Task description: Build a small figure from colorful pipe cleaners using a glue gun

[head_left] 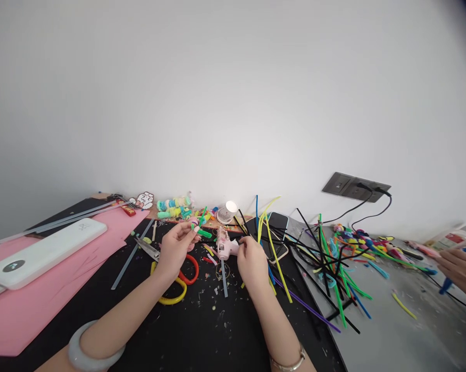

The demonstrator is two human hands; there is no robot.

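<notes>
My left hand (177, 247) pinches a small craft piece of green pipe cleaner (204, 233), with one green stem standing up from it. My right hand (252, 261) has its fingers curled at the handle of a pale pink glue gun (223, 245). The gun's nozzle points away from me, and a translucent glue stick (224, 279) sticks out of its rear. Scissors (179, 289) with red and yellow handles lie partly under my left wrist. Behind my hands stand a small white cup (228, 212) and several pastel fuzzy pieces (173, 207).
A loose pile of pipe cleaners (336, 274) spreads to the right, beside a phone (277, 223). Pink sheets (35, 320) and a white device (47, 253) lie left. Black cords run from a wall socket (355, 187). Another person's hand (460, 268) is at far right, holding something blue.
</notes>
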